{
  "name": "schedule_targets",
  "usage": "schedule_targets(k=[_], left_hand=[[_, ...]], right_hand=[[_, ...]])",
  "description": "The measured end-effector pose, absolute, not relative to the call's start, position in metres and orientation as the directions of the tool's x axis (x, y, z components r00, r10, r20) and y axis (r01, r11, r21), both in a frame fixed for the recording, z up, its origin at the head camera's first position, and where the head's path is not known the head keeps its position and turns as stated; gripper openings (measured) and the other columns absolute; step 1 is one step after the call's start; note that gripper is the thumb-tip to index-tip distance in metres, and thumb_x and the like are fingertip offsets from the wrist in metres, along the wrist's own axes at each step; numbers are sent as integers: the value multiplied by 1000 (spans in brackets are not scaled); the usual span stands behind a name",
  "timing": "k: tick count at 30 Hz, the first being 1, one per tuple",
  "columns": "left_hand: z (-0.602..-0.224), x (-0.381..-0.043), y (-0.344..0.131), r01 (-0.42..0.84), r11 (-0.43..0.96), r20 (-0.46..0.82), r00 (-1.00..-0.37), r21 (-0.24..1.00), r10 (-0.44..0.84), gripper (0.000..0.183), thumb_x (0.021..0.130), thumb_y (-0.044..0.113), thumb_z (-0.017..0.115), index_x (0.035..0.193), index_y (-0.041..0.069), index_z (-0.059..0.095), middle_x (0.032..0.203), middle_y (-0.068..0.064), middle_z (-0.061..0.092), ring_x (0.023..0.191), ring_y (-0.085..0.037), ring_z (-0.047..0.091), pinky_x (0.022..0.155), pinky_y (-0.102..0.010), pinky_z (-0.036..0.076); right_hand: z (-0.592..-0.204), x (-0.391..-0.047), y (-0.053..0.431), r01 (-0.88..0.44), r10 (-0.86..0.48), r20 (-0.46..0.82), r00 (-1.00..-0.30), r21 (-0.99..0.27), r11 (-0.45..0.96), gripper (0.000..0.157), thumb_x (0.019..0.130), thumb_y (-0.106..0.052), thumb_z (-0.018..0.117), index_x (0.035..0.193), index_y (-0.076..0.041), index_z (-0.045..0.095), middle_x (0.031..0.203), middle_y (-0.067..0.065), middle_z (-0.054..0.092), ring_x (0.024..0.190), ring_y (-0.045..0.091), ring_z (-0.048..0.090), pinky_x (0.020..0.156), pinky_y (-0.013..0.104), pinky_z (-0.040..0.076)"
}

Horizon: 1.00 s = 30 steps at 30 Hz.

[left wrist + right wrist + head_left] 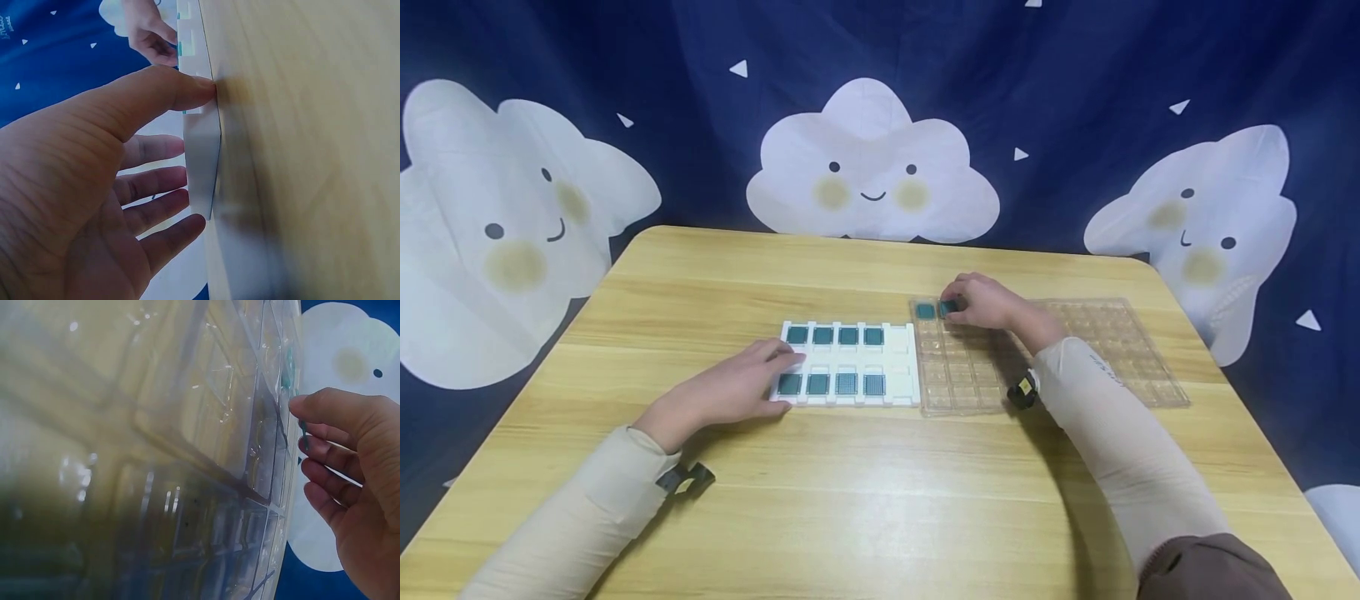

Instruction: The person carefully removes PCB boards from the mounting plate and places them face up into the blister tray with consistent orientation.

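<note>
With left hand (730,385) spread against the white tray (842,359)'s left edge, my right hand (988,302) pinches a green chip (948,308) at the clear tray (958,367)'s far edge, probably placing; next needs gentle release.

Green chip (948,308) partly out of sight behind the right fingers (957,288)

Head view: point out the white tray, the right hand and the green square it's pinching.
White tray (850,358): head view, bare middle strip.
Right hand (988,302): head view, back of the hand.
Green square (948,308): head view, exposed part of its face.
</note>
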<state>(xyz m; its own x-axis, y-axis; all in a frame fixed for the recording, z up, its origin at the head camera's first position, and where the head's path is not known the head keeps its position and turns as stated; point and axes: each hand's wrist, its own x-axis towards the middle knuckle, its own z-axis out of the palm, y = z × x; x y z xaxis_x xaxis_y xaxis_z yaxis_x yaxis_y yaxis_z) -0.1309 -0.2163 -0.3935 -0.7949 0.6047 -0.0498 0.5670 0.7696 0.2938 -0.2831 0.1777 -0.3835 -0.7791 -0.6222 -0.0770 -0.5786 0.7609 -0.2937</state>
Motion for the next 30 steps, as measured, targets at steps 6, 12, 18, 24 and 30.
schedule_targets(k=[6, 12, 18, 24, 30], left_hand=[[-394, -132, -216, 569, 770, -50, -794, 289, 605, 72, 84, 33, 75, 142, 1, 48, 135, -17, 47, 123, -31, 46, 107, -47, 40], [-394, -131, -215, 563, 775, -52, -799, 288, 599, 72, 83, 33, 76, 142, 2, 48, 135, -16, 47, 122, -29, 47, 106, -46, 41], [-394, -130, -215, 561, 777, -55, -800, 285, 598, 72, 83, 34, 76, 142, 3, 49, 135, -15, 47, 120, -28, 48, 105, -45, 42], [-393, -130, -214, 567, 772, -52, -796, 287, 603, 72, 83, 34, 76, 142, 2, 48, 135, -16, 47, 119, -27, 48, 105, -45, 43], [-392, -130, -215, 572, 770, -52, -792, 284, 608, 73, 83, 33, 76, 142, 1, 48, 135, -17, 47, 119, -28, 48, 105, -45, 42]], right_hand=[[-383, -283, 178, -584, -630, -84, -772, -299, 755, 34, 85, -20, 74, 114, -3, 69, 106, 10, 63, 99, 27, 56, 94, 45, 45], [-384, -282, 178, -576, -625, -89, -775, -307, 758, 35, 85, -21, 75, 115, -3, 69, 107, 10, 63, 100, 27, 56, 95, 45, 45], [-385, -280, 179, -570, -620, -83, -780, -317, 758, 33, 85, -20, 75, 114, -5, 69, 106, 9, 63, 100, 27, 57, 95, 45, 46], [-385, -279, 180, -568, -615, -76, -785, -305, 764, 30, 86, -21, 75, 111, -6, 70, 106, 8, 63, 103, 28, 57, 98, 45, 44], [-384, -277, 179, -572, -616, -80, -784, -291, 767, 29, 87, -21, 74, 111, -5, 72, 111, 11, 65, 107, 30, 57, 101, 46, 42]])
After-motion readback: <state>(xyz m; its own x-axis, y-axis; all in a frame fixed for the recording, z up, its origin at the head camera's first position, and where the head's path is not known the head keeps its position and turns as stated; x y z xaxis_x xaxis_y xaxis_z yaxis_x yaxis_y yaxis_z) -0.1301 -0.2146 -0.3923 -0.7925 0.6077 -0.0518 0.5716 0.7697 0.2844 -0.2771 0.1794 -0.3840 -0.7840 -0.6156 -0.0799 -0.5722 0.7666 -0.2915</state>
